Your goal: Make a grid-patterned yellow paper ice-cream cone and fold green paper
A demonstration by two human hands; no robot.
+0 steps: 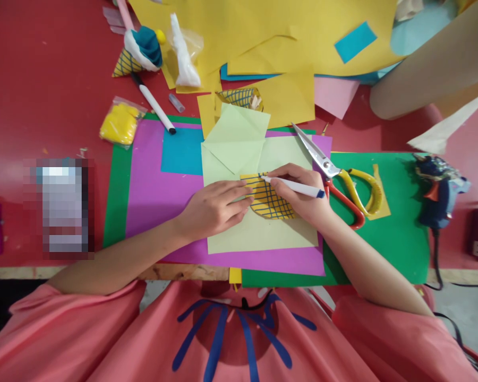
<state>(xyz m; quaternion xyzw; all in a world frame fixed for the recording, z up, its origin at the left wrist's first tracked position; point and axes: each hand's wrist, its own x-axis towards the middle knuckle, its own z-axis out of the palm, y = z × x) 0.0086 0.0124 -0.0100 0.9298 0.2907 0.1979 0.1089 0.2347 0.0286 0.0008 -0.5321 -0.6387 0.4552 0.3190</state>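
Pink shirt point(233, 345) in front, gridded yellow piece point(269, 200) beyond

Most of the yellow piece, placed on pale green paper point(258, 233) between the hands, appears to have been covered with crossing blue lines. Toward its upper left, where the tip of a white pen point(298, 187) is set, the lines look sparser, so some drawing seems to be left; part of the piece is hidden by fingers.

The pen is pinched in the right hand point(313, 207), its blue end slanted rightward. The left hand point(215, 209) is laid palm down over the left edge, fingers extended and close together, nothing grasped. Both forearms are angled inward.

Scissors point(331, 168) are placed just beside the right hand. Farther away, a lined cone point(239, 97) appears already rolled; at the far left, another cone point(127, 63) is topped with white and blue material on the red surface point(43, 95).
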